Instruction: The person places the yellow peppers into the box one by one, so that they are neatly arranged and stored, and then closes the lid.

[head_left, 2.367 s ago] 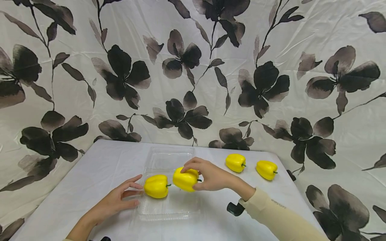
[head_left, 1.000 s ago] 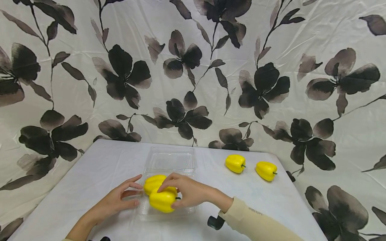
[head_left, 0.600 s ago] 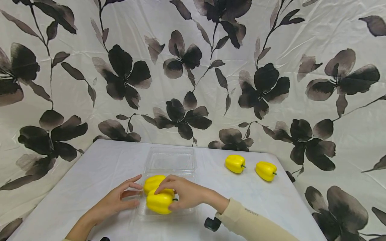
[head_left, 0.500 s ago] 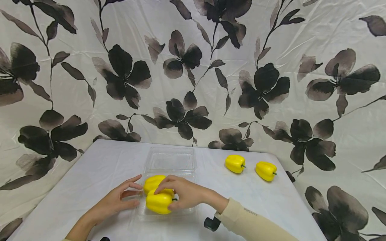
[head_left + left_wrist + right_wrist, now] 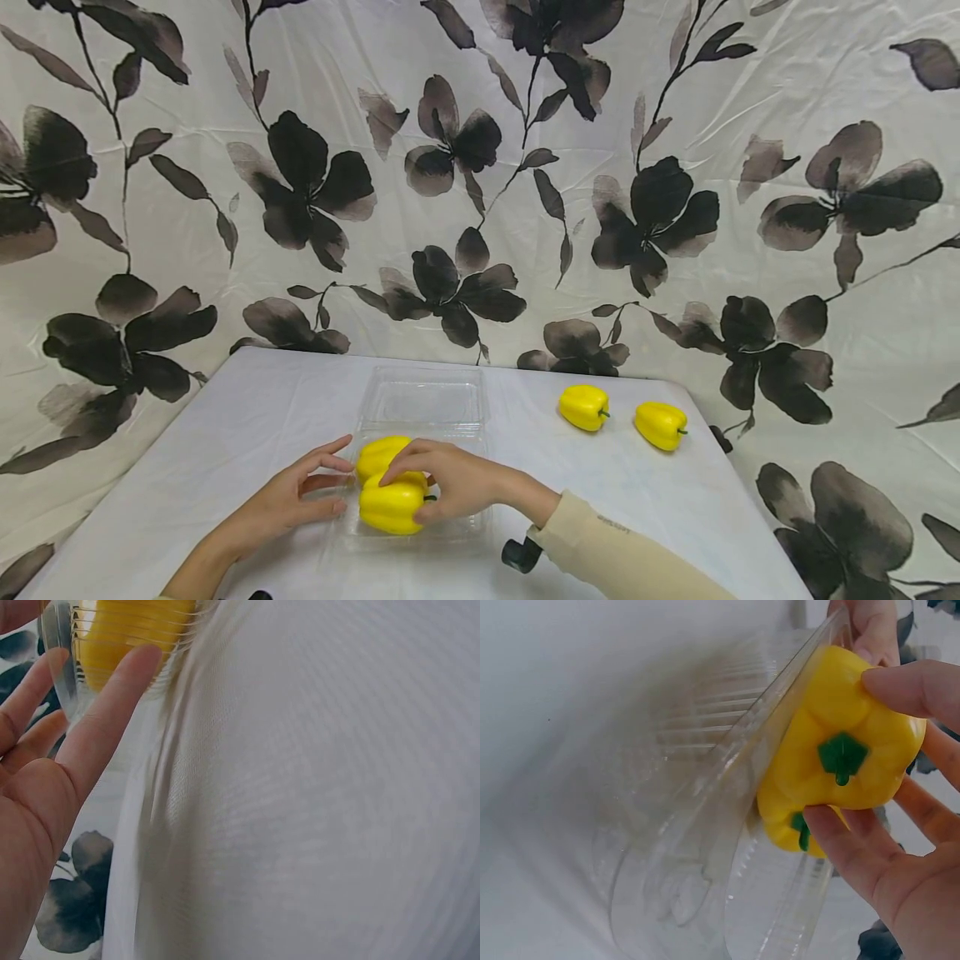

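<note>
My right hand [image 5: 461,482] grips a yellow bell pepper [image 5: 392,507] with a green stem, thumb on the near side and fingers over the top. The pepper sits low in the left part of a clear plastic clamshell container [image 5: 468,527], in front of a second yellow bell pepper [image 5: 377,454]. In the right wrist view, the held pepper [image 5: 840,712] leans above the container wall [image 5: 705,795]. My left hand [image 5: 288,497] stays at the container's left side, fingers extended. Its fingertips touch the ribbed clear wall in the left wrist view, where yellow shows through.
Two more yellow bell peppers, one [image 5: 584,407] and another [image 5: 661,426], lie at the table's right rear. The container's clear lid [image 5: 423,400] lies folded back behind its base. A floral cloth [image 5: 450,167] hangs behind the white-covered table [image 5: 585,517].
My right hand has carried the gripped pepper left and toward the near side, down into the container in front of the other pepper. My left hand has stayed put.
</note>
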{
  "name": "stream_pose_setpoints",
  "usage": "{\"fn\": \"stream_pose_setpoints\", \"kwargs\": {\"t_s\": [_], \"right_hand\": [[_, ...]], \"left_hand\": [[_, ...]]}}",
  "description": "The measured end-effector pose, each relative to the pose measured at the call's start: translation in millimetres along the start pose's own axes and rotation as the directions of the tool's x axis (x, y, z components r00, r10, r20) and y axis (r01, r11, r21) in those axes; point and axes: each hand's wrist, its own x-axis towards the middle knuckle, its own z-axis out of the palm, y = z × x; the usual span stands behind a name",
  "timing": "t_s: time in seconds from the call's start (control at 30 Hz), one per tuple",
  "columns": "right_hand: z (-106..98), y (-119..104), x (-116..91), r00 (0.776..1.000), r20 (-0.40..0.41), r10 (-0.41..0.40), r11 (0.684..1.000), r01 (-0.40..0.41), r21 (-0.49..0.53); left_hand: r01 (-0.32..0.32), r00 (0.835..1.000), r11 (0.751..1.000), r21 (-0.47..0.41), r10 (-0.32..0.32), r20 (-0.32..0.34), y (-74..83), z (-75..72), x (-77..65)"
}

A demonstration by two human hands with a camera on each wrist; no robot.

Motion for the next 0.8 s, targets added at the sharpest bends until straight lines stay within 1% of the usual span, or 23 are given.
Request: {"fn": "stream_pose_setpoints", "kwargs": {"t_s": [0.3,0.67,0.8], "right_hand": [[4.8,1.5,5.4,1.000,0.002,-0.022,0.998,0.022,-0.053],[7.1,-0.2,7.5,0.999,0.014,-0.033,0.996,0.034,-0.079],[9.1,1.0,8.4,1.000,0.017,-0.019,0.996,0.021,-0.092]], "left_hand": [[0.003,1.000,1.000,-0.002,-0.003,0.004,-0.1,-0.2,0.5],[-0.001,1.000,1.000,-0.010,0.001,0.013,0.3,-0.7,0.6],[-0.001,1.000,1.000,-0.012,0.002,0.015,-0.5,-0.8,1.1]]}}
